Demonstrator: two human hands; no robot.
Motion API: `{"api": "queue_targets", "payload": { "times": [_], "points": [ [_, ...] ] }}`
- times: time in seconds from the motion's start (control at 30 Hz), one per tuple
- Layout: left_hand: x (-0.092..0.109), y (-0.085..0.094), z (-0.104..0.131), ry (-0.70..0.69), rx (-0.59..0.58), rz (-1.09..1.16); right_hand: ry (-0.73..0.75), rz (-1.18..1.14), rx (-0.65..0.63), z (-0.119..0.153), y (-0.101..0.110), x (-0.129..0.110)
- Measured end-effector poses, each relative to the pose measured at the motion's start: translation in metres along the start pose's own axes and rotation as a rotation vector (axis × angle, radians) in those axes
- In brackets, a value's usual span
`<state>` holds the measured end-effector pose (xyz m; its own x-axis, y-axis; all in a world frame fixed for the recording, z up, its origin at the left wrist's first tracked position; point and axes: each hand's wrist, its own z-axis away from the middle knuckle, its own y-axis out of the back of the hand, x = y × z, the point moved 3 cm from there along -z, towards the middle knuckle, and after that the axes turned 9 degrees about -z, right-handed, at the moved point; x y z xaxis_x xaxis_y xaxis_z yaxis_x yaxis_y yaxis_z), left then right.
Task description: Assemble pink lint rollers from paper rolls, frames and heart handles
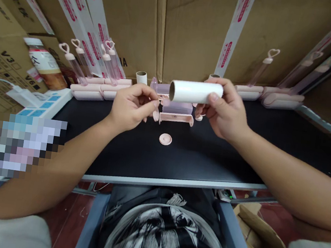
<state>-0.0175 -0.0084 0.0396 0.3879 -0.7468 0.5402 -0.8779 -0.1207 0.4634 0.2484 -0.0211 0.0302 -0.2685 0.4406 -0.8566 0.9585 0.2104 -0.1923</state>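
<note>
My right hand (227, 112) is closed around one end of a white tube (194, 92), held level above the black table (210, 155) with its hollow end toward the left. My left hand (133, 107) pinches a small pink round piece (155, 115) between thumb and fingers, just left of the tube. Under the hands stands a pink bracket (176, 118), with a translucent purple part (177, 107) behind it. A pink disc (165, 139) lies flat on the table in front of the bracket. A small pale piece (199, 117) shows beneath my right hand.
Pink holders (86, 91) with clear tubes and heart tops stand at the back left; similar ones (248, 92) stand at the back right. Another white tube (141, 77) stands upright behind my left hand. A bottle (46, 64) and a power strip (45, 103) are at the left.
</note>
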Motion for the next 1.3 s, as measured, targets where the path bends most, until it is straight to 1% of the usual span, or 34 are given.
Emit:
{"api": "queue_targets", "payload": {
  "times": [0.07, 0.13, 0.2, 0.27, 0.3, 0.37, 0.47, 0.5, 0.57, 0.63, 0.77, 0.83, 0.9, 1.03, 1.13, 1.23, 1.3],
  "points": [
    [-0.001, -0.010, 0.004, 0.006, -0.055, -0.076, 0.035, 0.022, 0.082, -0.006, 0.010, 0.000],
    [0.003, -0.016, 0.007, -0.086, -0.128, -0.234, 0.064, 0.042, 0.132, -0.010, 0.017, 0.003],
    [0.010, -0.017, 0.009, -0.187, -0.197, -0.371, 0.083, 0.059, 0.132, -0.012, 0.020, 0.007],
    [0.016, -0.014, 0.010, -0.250, -0.289, -0.427, 0.083, 0.074, 0.098, -0.011, 0.020, 0.011],
    [0.018, -0.013, 0.011, -0.268, -0.360, -0.446, 0.076, 0.079, 0.081, -0.011, 0.019, 0.013],
    [0.019, -0.016, 0.013, -0.294, -0.541, -0.505, 0.060, 0.075, 0.060, -0.009, 0.016, 0.014],
    [0.015, -0.024, 0.017, -0.267, -0.803, -0.655, 0.055, 0.058, 0.061, -0.007, 0.014, 0.013],
    [0.014, -0.027, 0.018, -0.247, -0.866, -0.708, 0.055, 0.059, 0.066, -0.007, 0.013, 0.013],
    [0.012, -0.030, 0.018, -0.211, -0.937, -0.801, 0.050, 0.078, 0.070, -0.007, 0.013, 0.013],
    [0.011, -0.030, 0.016, -0.206, -0.945, -0.871, 0.044, 0.098, 0.060, -0.007, 0.012, 0.013],
    [0.014, -0.025, 0.013, -0.252, -0.913, -0.941, 0.070, 0.072, 0.035, -0.006, 0.011, 0.010],
    [0.014, -0.023, 0.014, -0.269, -0.893, -0.951, 0.082, 0.059, 0.046, -0.007, 0.013, 0.008],
    [0.013, -0.021, 0.014, -0.266, -0.849, -0.916, 0.102, 0.064, 0.061, -0.009, 0.016, 0.006],
    [0.005, -0.021, 0.010, -0.176, -0.744, -0.795, 0.152, 0.082, 0.071, -0.014, 0.022, 0.008],
    [0.002, -0.026, 0.005, -0.107, -0.671, -0.712, 0.168, 0.082, 0.095, -0.017, 0.023, 0.011],
    [0.009, -0.038, -0.002, -0.025, -0.565, -0.561, 0.189, 0.132, 0.114, -0.018, 0.024, 0.009],
    [0.014, -0.051, -0.005, 0.061, -0.530, -0.450, 0.217, 0.154, 0.168, -0.019, 0.028, 0.003]
  ]
}}
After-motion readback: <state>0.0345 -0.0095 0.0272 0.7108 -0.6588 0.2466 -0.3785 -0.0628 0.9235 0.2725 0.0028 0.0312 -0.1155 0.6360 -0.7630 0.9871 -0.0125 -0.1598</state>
